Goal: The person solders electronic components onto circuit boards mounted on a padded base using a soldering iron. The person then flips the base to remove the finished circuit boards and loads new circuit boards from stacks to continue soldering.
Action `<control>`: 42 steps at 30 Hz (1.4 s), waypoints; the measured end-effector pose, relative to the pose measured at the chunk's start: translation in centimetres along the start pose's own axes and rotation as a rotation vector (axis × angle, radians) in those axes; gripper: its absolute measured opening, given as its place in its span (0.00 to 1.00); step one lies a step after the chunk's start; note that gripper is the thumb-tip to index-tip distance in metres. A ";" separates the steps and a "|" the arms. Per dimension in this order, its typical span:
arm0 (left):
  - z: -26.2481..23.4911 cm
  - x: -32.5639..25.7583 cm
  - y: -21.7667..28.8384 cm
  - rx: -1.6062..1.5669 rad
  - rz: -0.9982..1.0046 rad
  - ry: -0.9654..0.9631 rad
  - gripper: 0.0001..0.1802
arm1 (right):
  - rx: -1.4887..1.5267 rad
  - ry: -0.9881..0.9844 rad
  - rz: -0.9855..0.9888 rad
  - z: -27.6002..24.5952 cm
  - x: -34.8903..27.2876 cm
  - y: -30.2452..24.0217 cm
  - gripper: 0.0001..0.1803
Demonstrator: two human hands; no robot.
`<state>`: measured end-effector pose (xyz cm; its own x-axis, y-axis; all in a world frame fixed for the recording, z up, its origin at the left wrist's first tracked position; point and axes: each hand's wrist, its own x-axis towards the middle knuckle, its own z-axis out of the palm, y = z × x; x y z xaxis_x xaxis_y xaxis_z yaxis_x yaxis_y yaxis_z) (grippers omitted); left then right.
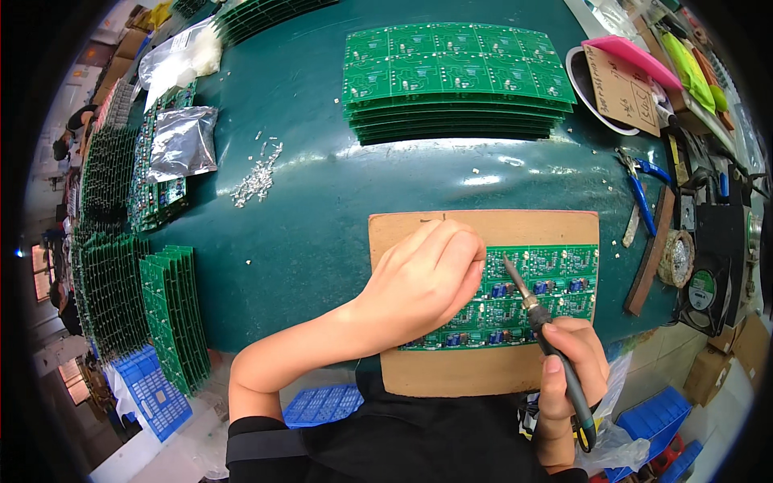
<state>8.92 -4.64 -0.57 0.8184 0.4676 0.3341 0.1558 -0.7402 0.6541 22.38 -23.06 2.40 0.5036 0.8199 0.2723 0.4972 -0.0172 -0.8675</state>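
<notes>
Currently, the right hand (573, 362) is gripping a soldering iron (541, 319) by its dark handle, with the fingers wrapping around it at the lower right of centre. The iron is slanting up and to the left, and its tip is pointing at the upper part of a populated green circuit board panel (555, 310). I am not able to tell from where I am standing whether the tip is touching. The panel is lying right of centre in the frame, resting on a brown backing board (483, 380).

The left hand (423, 278) is covering the panel's left portion, its fingers curling closed; whether they are pinching anything is remaining hidden from me.

A stack of green circuit board panels (459, 68) is standing at the upper centre. Small loose components (256, 181) are lying in a heap at the upper left, beside a silver bag (183, 143). Blue-handled pliers (642, 201) are resting on the teal work surface (298, 274) at the right.
</notes>
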 end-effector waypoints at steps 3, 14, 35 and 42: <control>0.7 0.4 0.0 0.021 0.010 -0.007 0.11 | 0.009 -0.015 0.014 -0.1 0.3 0.2 0.14; 0.2 0.6 0.8 0.067 -0.029 -0.024 0.09 | 0.018 0.021 -0.016 -1.0 0.6 0.2 0.14; -2.7 -0.3 -0.2 -0.110 -0.217 0.080 0.07 | -0.001 0.007 -0.055 0.3 1.3 -0.4 0.13; -1.8 1.6 1.9 -0.187 -0.144 0.018 0.07 | -0.028 0.150 0.013 -2.6 0.4 1.6 0.16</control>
<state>9.55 -4.41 2.41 0.7850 0.5713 0.2395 0.1636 -0.5641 0.8093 25.19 -24.27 2.23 0.6091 0.7246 0.3225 0.5086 -0.0448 -0.8598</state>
